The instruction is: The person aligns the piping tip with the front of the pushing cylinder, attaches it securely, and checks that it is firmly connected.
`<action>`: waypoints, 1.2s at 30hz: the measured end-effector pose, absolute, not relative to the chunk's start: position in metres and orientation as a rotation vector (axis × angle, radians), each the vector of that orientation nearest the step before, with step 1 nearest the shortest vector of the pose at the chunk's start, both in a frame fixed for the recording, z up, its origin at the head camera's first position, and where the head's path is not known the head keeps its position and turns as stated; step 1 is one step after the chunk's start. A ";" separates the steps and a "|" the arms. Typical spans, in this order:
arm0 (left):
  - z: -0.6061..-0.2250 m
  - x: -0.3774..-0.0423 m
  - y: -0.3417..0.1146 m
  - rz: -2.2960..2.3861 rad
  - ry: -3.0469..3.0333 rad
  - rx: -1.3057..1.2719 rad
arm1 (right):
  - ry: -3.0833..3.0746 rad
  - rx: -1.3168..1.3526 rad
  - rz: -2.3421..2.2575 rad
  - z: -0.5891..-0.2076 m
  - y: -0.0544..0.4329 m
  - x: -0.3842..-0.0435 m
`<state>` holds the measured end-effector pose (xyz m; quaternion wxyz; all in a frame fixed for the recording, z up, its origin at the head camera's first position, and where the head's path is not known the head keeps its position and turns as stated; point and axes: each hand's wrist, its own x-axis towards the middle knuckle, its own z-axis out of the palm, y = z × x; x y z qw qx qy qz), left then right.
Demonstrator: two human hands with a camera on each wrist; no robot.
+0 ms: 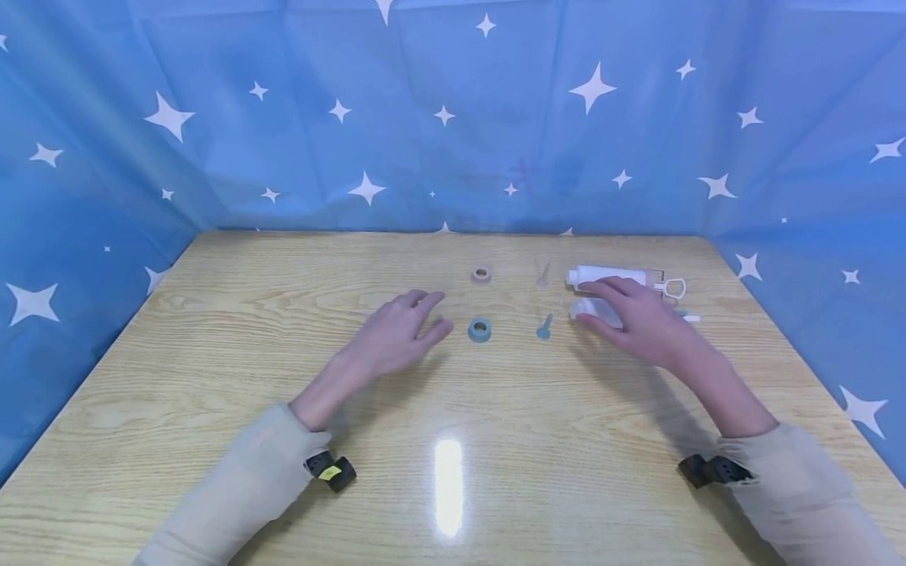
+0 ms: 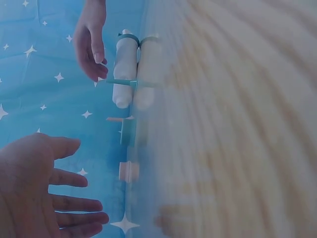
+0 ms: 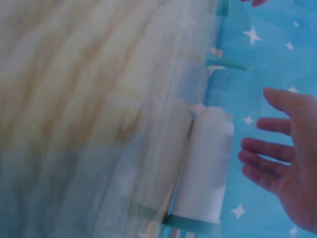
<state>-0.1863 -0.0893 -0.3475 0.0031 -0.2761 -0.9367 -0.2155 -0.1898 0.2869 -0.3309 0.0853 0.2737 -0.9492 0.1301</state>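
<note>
My left hand [image 1: 389,334] hovers over the table left of a teal ring [image 1: 479,330], fingers apart and holding nothing. Behind that ring lies a pink ring [image 1: 480,274]. To their right stand a teal cone-shaped nozzle [image 1: 544,327] and a pinkish nozzle [image 1: 543,275]. My right hand [image 1: 647,322] is above the nearer of two white plunger tubes like icing syringes, and hides much of it. The farther white tube [image 1: 602,275] shows a looped handle. In the right wrist view, the fingers of that hand are spread beside the nearer white tube [image 3: 203,163], apart from it.
The parts lie in two rows on a wood-grain table [image 1: 283,283], towards its back right. Blue cloth [image 1: 425,157] with white stars hangs behind and at both sides. A bright light reflection shows on the tabletop near the front.
</note>
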 end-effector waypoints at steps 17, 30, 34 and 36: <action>-0.350 -0.185 -0.074 -0.741 -2.929 -0.898 | -2.575 1.050 0.316 -0.348 0.274 -0.195; -0.352 -0.190 -0.064 -0.793 -2.949 -0.925 | -2.713 1.022 0.452 -0.346 0.262 -0.194; -0.354 -0.192 -0.061 -0.815 -2.950 -0.937 | -2.751 1.002 0.492 -0.346 0.259 -0.194; -0.355 -0.193 -0.060 -0.821 -2.950 -0.943 | -2.775 0.991 0.510 -0.346 0.257 -0.195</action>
